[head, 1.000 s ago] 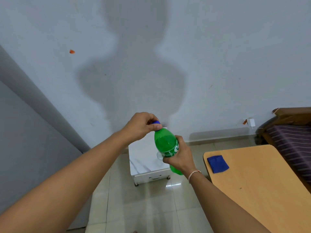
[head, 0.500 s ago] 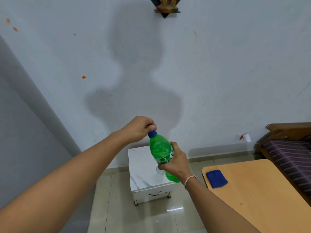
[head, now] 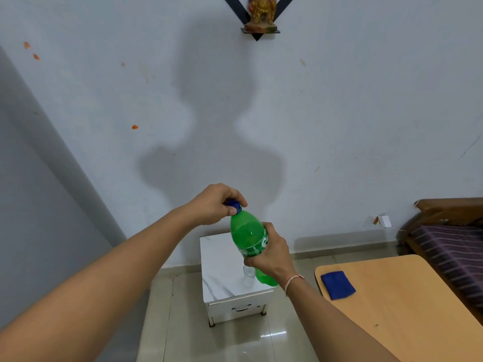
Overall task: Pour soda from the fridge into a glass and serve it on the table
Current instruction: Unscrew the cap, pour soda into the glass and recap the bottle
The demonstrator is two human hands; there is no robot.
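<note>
Above the small white stand (head: 230, 280), the green soda bottle (head: 249, 240) is clamped around its middle by the right hand (head: 271, 254), its blue cap (head: 234, 205) is pinched by the left hand (head: 217, 203), and a clear glass (head: 248, 275) is seen on the stand behind the bottle.
</note>
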